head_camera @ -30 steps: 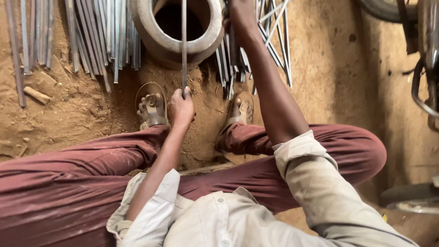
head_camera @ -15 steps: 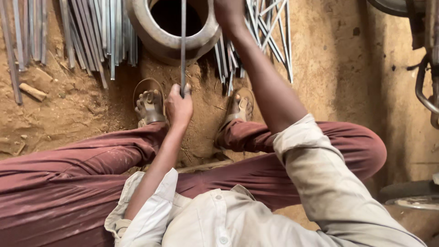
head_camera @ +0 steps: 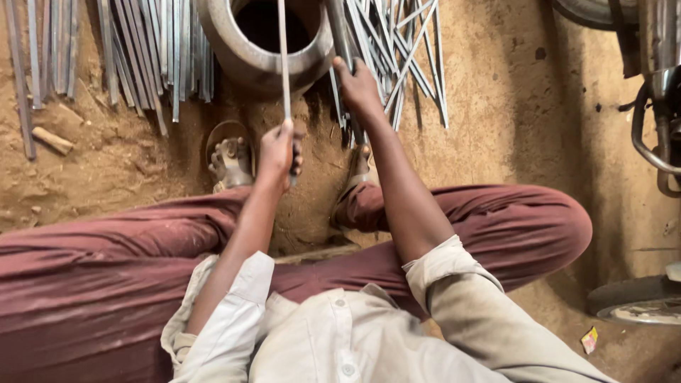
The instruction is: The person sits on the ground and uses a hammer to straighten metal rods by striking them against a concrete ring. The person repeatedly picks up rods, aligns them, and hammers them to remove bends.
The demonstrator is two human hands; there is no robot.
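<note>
I saw the left hand [head_camera: 275,150] clamped round a thin rod [head_camera: 284,57] standing upright over the pot [head_camera: 264,42], while the right hand [head_camera: 359,89] closed on another rod [head_camera: 338,28] (beside the pot's rim) among loose rods [head_camera: 404,50].

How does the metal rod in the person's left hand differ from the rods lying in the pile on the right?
The held rod is gripped by the left hand and runs straight up over the mouth of the round pot; the right pile of rods lies on the sandy ground. The held rod is alone; the right pile of rods is many, crossing at angles, with the right hand on them. Both look thin, grey and metallic.
</note>
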